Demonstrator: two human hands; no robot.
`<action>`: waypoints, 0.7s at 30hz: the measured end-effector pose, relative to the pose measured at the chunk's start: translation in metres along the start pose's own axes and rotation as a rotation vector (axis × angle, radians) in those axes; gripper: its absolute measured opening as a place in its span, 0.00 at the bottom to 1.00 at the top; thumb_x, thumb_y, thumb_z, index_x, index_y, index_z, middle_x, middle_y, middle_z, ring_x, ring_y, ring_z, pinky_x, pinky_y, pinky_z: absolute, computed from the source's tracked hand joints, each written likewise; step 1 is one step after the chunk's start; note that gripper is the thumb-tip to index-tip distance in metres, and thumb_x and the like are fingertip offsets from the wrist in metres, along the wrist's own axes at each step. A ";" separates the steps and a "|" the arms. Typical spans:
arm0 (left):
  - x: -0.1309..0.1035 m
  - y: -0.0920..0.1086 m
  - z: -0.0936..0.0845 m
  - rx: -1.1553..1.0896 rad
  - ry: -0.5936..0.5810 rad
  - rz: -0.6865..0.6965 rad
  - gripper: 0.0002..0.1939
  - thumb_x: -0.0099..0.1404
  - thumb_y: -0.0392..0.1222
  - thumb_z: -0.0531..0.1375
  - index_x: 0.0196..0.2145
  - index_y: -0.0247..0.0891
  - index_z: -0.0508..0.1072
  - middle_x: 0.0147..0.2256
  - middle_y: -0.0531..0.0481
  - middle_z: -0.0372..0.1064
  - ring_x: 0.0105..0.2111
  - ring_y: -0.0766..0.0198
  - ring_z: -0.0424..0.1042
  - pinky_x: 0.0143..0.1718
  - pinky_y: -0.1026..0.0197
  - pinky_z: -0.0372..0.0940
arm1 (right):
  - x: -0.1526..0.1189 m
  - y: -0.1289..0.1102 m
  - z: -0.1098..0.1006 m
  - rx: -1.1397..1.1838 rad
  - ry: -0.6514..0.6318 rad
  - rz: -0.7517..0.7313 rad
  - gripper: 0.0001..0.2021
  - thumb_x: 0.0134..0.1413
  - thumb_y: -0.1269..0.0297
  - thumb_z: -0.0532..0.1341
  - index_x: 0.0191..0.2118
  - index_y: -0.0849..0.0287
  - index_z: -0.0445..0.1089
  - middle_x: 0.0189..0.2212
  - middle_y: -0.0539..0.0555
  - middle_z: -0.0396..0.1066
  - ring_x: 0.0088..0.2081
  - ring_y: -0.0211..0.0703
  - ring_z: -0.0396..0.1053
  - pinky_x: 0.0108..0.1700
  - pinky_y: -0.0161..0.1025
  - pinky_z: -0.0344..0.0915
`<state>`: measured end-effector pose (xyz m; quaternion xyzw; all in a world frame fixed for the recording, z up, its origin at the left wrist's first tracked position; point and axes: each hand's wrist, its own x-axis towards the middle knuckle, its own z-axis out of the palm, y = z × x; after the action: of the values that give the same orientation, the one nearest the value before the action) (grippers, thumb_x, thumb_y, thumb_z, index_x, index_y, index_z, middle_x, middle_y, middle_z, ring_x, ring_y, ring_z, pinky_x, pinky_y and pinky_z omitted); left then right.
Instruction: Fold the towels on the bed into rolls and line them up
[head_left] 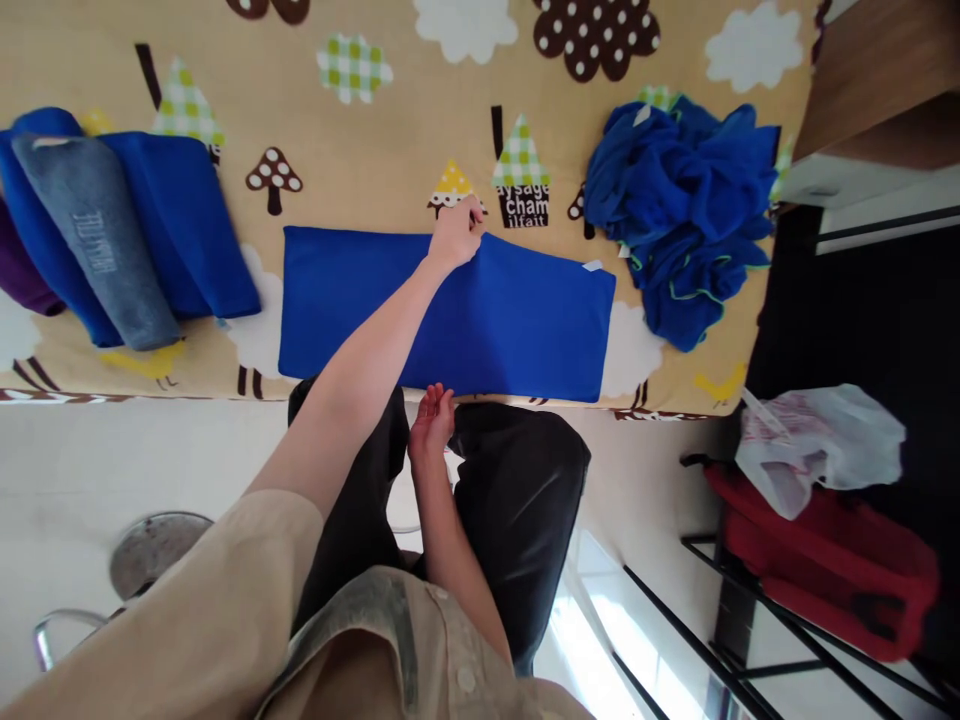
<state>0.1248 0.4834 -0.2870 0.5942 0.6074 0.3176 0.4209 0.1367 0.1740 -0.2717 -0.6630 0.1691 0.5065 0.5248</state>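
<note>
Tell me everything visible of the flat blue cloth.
The blue cloth looks like smooth, plain fabric, spread as a long rectangle on the patterned tablecloth. A small white tag shows on its far edge, toward the right. The left hand is at its far edge; whether the right hand at its near edge touches it is unclear.

The tan cover (360,150) (brightly printed) bears folded towels (187,220), a flat towel (540,310) and crumpled cloths (667,190).

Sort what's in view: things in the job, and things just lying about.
In the job:
flat blue cloth, left hand at its far edge
right hand, by the near edge
crumpled blue cloths and left-side cloths, probably
patterned tablecloth beneath

Just lying about, apparently:
white plastic bag
red bag
</note>
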 end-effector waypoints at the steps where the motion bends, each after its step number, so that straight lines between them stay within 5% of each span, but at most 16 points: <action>1: -0.001 0.006 -0.003 -0.026 0.005 -0.009 0.11 0.75 0.49 0.60 0.45 0.38 0.74 0.35 0.45 0.75 0.42 0.56 0.79 0.53 0.49 0.72 | -0.004 -0.002 -0.002 -0.057 -0.010 -0.053 0.10 0.67 0.54 0.62 0.43 0.56 0.69 0.45 0.56 0.78 0.45 0.39 0.78 0.47 0.36 0.77; 6: -0.010 0.050 -0.044 -0.056 0.048 0.032 0.19 0.74 0.56 0.60 0.47 0.36 0.75 0.40 0.45 0.77 0.49 0.57 0.77 0.56 0.50 0.69 | -0.040 -0.033 -0.013 -0.357 0.015 -0.560 0.16 0.58 0.48 0.66 0.36 0.57 0.71 0.37 0.54 0.74 0.40 0.40 0.73 0.44 0.36 0.75; 9: -0.022 0.086 -0.088 -0.005 0.130 0.067 0.10 0.75 0.45 0.59 0.48 0.38 0.74 0.44 0.47 0.78 0.45 0.66 0.74 0.55 0.55 0.68 | -0.063 -0.071 -0.017 -0.410 0.054 -0.788 0.17 0.61 0.47 0.63 0.37 0.58 0.71 0.36 0.54 0.74 0.40 0.42 0.74 0.47 0.39 0.75; 13: -0.047 0.133 -0.157 -0.076 0.191 0.197 0.05 0.75 0.43 0.60 0.44 0.41 0.74 0.37 0.52 0.76 0.32 0.69 0.72 0.38 0.61 0.72 | -0.075 -0.134 -0.010 -0.329 0.115 -1.005 0.19 0.65 0.46 0.62 0.43 0.59 0.70 0.36 0.56 0.76 0.41 0.46 0.77 0.48 0.45 0.77; 15: -0.061 0.152 -0.190 -0.093 0.205 0.259 0.07 0.75 0.43 0.61 0.45 0.38 0.75 0.35 0.51 0.74 0.31 0.68 0.74 0.35 0.61 0.72 | -0.073 -0.170 0.001 -0.289 0.061 -1.135 0.19 0.66 0.47 0.62 0.49 0.59 0.69 0.38 0.55 0.76 0.44 0.47 0.78 0.48 0.47 0.77; 18: -0.079 0.173 -0.232 -0.056 0.226 0.342 0.12 0.75 0.45 0.62 0.49 0.34 0.74 0.38 0.50 0.75 0.35 0.66 0.77 0.42 0.55 0.76 | -0.070 -0.229 0.023 -0.298 -0.088 -1.299 0.18 0.69 0.50 0.61 0.54 0.58 0.69 0.35 0.52 0.74 0.44 0.46 0.79 0.48 0.48 0.77; 21: -0.097 0.185 -0.263 -0.054 0.255 0.385 0.16 0.74 0.49 0.63 0.51 0.33 0.74 0.37 0.53 0.74 0.37 0.66 0.78 0.47 0.50 0.76 | -0.074 -0.286 0.043 -0.314 -0.270 -1.381 0.10 0.68 0.59 0.63 0.49 0.58 0.72 0.31 0.50 0.72 0.40 0.43 0.79 0.46 0.45 0.76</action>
<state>-0.0305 0.4345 0.0068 0.6429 0.5222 0.4806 0.2882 0.3002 0.3005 -0.0561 -0.6180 -0.4298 0.1549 0.6398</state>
